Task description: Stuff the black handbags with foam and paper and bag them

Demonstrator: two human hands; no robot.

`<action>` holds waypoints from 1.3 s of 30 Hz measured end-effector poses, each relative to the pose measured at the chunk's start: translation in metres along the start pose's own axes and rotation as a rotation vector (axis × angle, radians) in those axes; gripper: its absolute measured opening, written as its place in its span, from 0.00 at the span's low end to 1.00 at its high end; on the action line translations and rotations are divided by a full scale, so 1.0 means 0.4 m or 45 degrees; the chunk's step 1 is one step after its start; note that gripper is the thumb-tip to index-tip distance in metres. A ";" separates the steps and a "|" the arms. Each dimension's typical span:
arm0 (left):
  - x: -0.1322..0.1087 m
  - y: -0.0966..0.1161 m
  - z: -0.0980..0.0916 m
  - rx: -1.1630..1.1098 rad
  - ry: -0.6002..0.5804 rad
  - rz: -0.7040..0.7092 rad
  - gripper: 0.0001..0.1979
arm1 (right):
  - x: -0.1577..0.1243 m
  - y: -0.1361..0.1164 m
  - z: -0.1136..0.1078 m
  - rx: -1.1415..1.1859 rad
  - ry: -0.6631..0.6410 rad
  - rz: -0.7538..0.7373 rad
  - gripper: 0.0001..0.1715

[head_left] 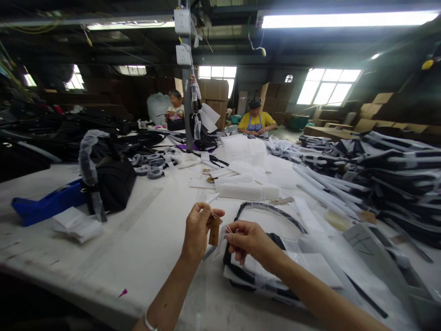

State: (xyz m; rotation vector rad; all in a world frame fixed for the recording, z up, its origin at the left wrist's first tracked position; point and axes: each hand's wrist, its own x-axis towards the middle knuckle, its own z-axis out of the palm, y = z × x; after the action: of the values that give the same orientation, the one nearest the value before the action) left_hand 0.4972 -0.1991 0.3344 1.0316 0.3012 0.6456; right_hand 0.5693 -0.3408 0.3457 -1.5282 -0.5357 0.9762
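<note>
My left hand (198, 230) is closed in a pinch on a small brown tag (214, 231) that hangs from its fingers. My right hand (248, 240) is closed too, pinching a thin pale string that runs to the tag. Both hands hover above the white table (144, 239). Just under and behind my right hand lies a black bag part wrapped in clear plastic (275, 271), with a curved black strap (268, 211) arching over it.
A black bag with a wrapped handle (110, 179) and a blue item (48, 204) lie at the left. White foam sheets (246, 184) sit mid-table. Stacked wrapped black parts (386, 174) fill the right. Two people (257, 122) work at the far end beside a pole (187, 92).
</note>
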 end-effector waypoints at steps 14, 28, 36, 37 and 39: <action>-0.016 -0.041 -0.015 0.449 -0.740 -0.217 0.27 | -0.011 -0.027 -0.056 -0.034 0.110 -0.051 0.28; -0.028 0.020 -0.013 1.014 -0.572 0.137 0.10 | -0.055 -0.030 -0.094 0.548 -0.064 0.177 0.23; -0.045 0.015 -0.009 0.672 -0.839 -0.193 0.10 | -0.050 -0.029 -0.088 0.494 -0.023 0.158 0.27; -0.041 0.015 -0.008 0.601 -0.822 -0.219 0.12 | -0.052 -0.030 -0.090 0.479 -0.040 0.169 0.27; -0.031 0.013 -0.009 0.534 -0.733 -0.202 0.14 | -0.062 -0.032 -0.100 0.438 -0.102 0.200 0.28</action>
State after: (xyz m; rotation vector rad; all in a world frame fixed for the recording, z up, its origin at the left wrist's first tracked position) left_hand 0.4838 -0.2026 0.3366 1.5273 0.0063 0.1207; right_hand 0.5908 -0.3806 0.3636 -1.2392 -0.2873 1.1880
